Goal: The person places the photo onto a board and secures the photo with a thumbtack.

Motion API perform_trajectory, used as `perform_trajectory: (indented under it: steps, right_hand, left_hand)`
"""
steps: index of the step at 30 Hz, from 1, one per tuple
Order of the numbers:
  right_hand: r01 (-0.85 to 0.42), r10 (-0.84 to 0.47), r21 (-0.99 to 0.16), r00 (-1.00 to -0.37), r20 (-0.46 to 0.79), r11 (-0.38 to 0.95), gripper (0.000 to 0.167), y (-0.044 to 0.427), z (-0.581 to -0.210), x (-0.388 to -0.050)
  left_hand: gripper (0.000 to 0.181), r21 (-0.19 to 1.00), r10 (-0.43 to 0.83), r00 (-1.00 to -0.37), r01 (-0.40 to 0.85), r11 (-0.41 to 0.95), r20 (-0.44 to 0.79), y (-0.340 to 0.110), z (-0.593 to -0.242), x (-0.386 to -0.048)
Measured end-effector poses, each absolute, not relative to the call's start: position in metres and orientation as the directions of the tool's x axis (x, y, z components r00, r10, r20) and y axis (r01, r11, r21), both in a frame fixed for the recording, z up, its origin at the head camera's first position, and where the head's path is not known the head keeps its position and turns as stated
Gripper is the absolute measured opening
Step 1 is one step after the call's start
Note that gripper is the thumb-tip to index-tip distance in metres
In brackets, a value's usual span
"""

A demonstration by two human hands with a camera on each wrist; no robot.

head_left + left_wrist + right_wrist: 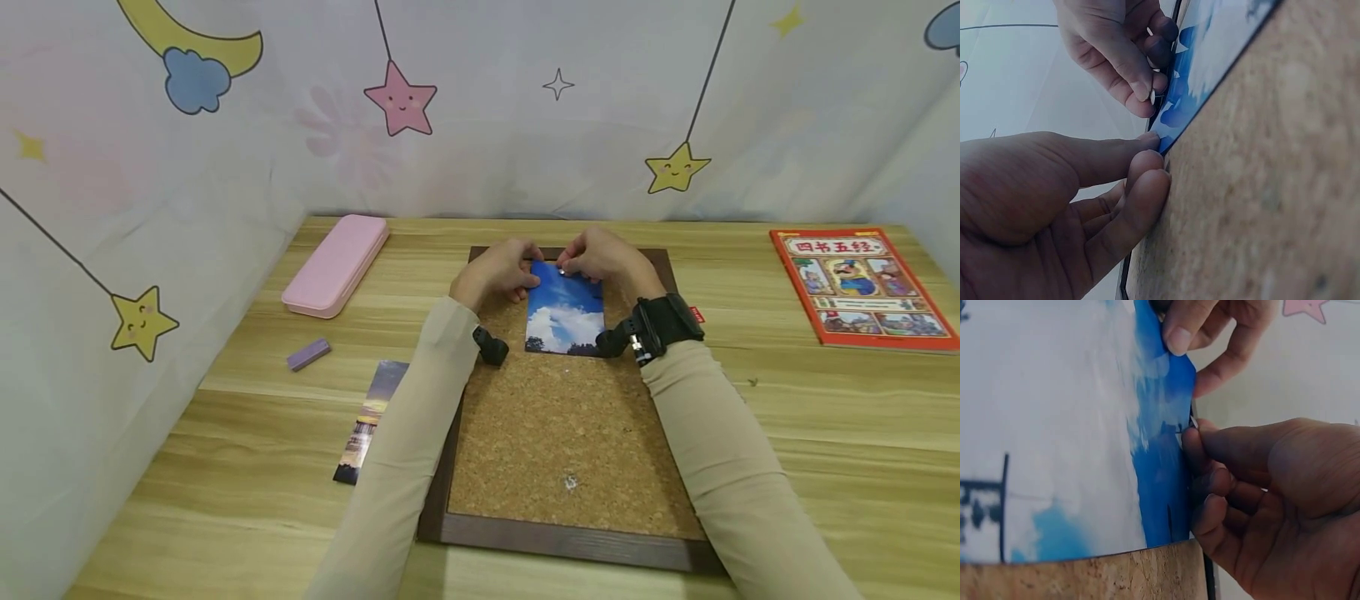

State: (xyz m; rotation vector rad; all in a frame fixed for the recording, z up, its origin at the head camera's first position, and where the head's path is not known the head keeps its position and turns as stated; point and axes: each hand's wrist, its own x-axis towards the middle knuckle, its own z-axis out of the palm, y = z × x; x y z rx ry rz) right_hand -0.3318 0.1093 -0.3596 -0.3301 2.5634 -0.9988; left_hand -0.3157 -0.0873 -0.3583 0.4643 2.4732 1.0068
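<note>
In the head view, the photo [564, 307] lies on the upper corkboard [555, 425], the left hand [501, 271] gripping its top left corner, likely to steady it. The left wrist view shows thumb and fingertip pinching there. In the right wrist view, the right hand [1294, 487] pinches a pin [1194, 422] at the top edge, probably for aim.

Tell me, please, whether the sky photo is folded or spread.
Spread: the head view shows the sky photo as one unfolded rectangle over the corkboard.

Soft, bright head view, dimmer wrist views, cork board [1272, 175] blurred at left wrist, glossy photo [1079, 431] reflecting
</note>
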Motion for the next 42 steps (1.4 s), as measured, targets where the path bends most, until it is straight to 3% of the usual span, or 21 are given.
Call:
perform_trajectory:
  steps: [12, 21, 42]
  right_hand:
    - [-0.077, -0.34, -0.686, -0.904, -0.258, 0.724, 0.019, 0.1078, -0.359, -0.3309]
    - [-0.146, -0.339, -0.604, -0.915, -0.217, 0.783, 0.015, 0.1041, -0.3561, -0.3251]
    - [-0.163, -0.328, -0.609, -0.929, -0.169, 0.776, 0.009, 0.108, -0.3653, -0.3253]
  left_hand:
    - [0.037, 0.718, 0.445, -0.856, 0.136, 0.683, -0.262, -0.0868, -0.3583, -0.3156]
    - [0.037, 0.717, 0.448, -0.857, 0.142, 0.682, -0.257, -0.086, -0.3579, -0.3158]
    - [0.038, 0.711, 0.427, -0.865, 0.125, 0.691, -0.263, -0.0845, -0.3596, -0.3149]
